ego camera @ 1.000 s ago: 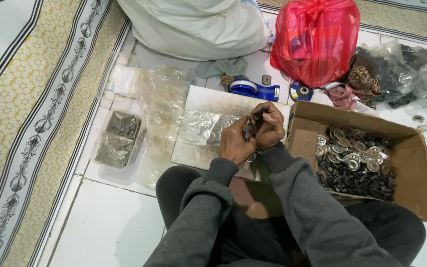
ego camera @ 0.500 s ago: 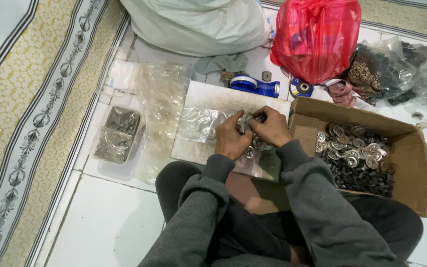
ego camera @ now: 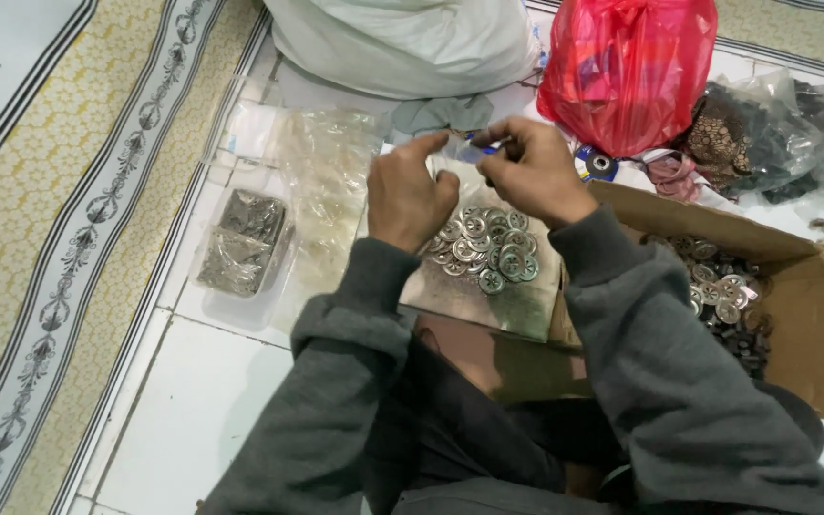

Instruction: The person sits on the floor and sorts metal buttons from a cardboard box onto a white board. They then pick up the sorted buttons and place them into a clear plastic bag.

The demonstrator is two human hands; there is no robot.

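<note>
A small clear plastic bag (ego camera: 458, 153) is held up between the two hands, above a flat board (ego camera: 517, 310) on which a heap of round metal washers (ego camera: 490, 246) is spread. Its top edge is pinched by the left hand (ego camera: 410, 195) with thumb and forefinger pressed together, and by the right hand (ego camera: 534, 170), whose fingers are closed on the other side. The bag appears to be at the opening or sealing step; which cannot be told. A steady two-handed pinch is called for. More washers are seen in the cardboard box (ego camera: 798, 315) to the right, filled packets (ego camera: 242, 238) to the left.
</note>
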